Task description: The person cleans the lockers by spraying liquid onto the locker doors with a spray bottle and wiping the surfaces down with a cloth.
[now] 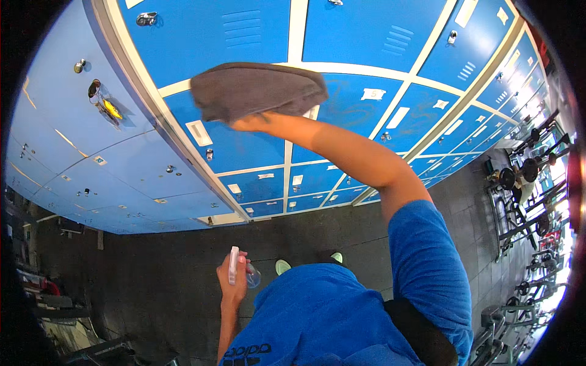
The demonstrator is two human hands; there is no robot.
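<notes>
My right hand (251,122) is stretched up and forward, gripping a dark grey cloth (258,89) against the blue metal lockers (224,146). The spread cloth covers the upper part of one locker door and its fingers are mostly hidden beneath it. Faint smeary streaks show on the door (352,105) to the right of the cloth. Down by my waist, my left hand (234,274) is closed around a clear spray bottle (252,276) with a white trigger head (234,265).
Lighter blue lockers (123,151) with knobs stand on the left; a key bunch with a yellow tag (111,109) hangs from one. Small padlock hasps (209,154) stick out from the doors. Dark rubber flooring (183,256) lies below. Gym equipment (526,219) lines the right side.
</notes>
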